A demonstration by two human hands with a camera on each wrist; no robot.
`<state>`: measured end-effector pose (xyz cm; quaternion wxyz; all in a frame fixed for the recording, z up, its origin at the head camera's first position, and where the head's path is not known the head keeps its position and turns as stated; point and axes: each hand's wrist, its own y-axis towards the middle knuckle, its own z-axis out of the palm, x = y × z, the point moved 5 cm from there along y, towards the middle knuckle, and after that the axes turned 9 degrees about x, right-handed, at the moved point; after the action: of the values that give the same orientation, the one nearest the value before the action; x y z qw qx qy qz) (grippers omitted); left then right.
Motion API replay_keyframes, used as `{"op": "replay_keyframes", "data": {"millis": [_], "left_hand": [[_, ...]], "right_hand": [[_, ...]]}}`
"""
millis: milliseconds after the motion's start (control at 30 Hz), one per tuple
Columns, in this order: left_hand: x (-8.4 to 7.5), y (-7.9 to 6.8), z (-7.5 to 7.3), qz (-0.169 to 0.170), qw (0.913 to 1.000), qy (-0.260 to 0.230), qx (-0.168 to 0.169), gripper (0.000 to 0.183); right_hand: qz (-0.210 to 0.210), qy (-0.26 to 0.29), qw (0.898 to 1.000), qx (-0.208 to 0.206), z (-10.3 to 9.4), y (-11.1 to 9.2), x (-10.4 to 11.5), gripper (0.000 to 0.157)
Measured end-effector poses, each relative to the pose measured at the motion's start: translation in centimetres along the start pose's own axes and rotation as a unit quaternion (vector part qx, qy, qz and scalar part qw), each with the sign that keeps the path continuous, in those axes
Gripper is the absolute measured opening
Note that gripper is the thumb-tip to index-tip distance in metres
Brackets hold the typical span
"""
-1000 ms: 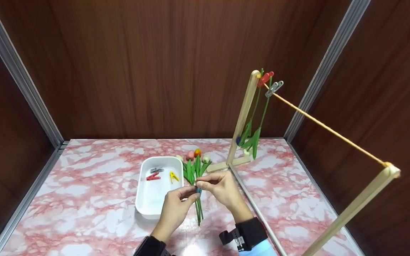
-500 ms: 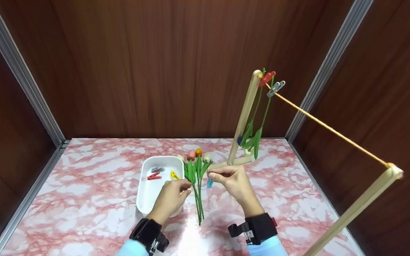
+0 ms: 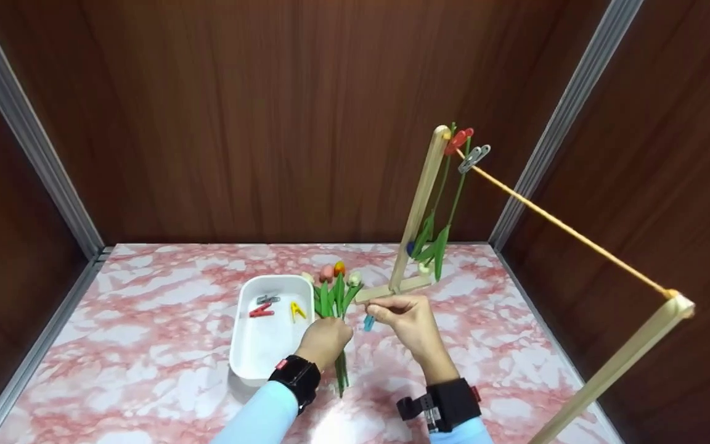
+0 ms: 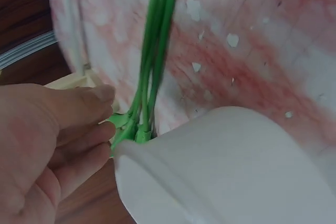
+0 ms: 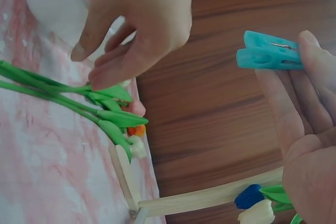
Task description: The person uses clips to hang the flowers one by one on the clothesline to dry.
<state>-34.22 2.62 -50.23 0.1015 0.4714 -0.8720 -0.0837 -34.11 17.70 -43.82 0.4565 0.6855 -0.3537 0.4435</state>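
My right hand (image 3: 413, 324) pinches a light blue clothespin (image 5: 270, 51) between thumb and fingers, to the right of a small bunch of artificial tulips (image 3: 333, 296). Pink, orange and white blooms point to the far side, and the green stems (image 4: 152, 51) run toward me on the table. Over those stems reaches my left hand (image 3: 327, 342), thumb and fingers parted and loosely bent. In the left wrist view its fingertips are just beside the leaves, with nothing between them.
Left of the bunch stands a white basin (image 3: 241, 345) holding yellow (image 3: 297, 311), red (image 3: 262, 310) and grey clothespins (image 3: 268, 300). At right, an orange cord (image 3: 571, 230) joins two wooden posts (image 3: 420, 209). Two tulips hang head down from it by red (image 3: 458, 142) and grey clothespins (image 3: 474, 158).
Both hands were together at the stems. My right hand has drawn away to the right with the blue clothespin; my left hand moved back left, then forward over the stems.
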Motion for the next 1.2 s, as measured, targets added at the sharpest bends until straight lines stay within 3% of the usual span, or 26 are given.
{"op": "replay_keyframes", "data": {"millis": [200, 400, 600, 767, 967, 1200], "left_hand": [[0.0, 1.2, 1.0, -0.023, 0.9994, 0.010, -0.024, 0.017], [-0.2, 0.8, 2.4, -0.047, 0.9986, 0.024, 0.010, 0.019], [-0.6, 0.7, 2.8, -0.053, 0.9982, 0.029, -0.001, 0.015], [-0.6, 1.0, 3.0, -0.050, 0.9984, 0.024, -0.010, 0.011], [-1.2, 1.2, 3.3, -0.030, 0.9971, 0.070, -0.002, 0.017], [-1.9, 0.8, 3.6, -0.003, 0.9941, 0.108, -0.010, 0.016]], "right_hand": [[0.018, -0.017, 0.999, -0.021, -1.1, 0.0, -0.5, 0.018], [0.011, -0.012, 0.999, -0.041, -1.5, 0.2, -0.7, 0.021], [0.001, -0.014, 1.000, -0.009, -0.8, 0.2, -1.0, 0.017], [0.010, -0.010, 1.000, -0.002, -0.5, -0.2, -1.5, 0.016], [0.029, 0.006, 1.000, -0.002, 0.0, -0.9, -2.4, 0.018], [0.021, 0.024, 0.999, 0.004, 0.3, -1.5, -2.8, 0.019]]}}
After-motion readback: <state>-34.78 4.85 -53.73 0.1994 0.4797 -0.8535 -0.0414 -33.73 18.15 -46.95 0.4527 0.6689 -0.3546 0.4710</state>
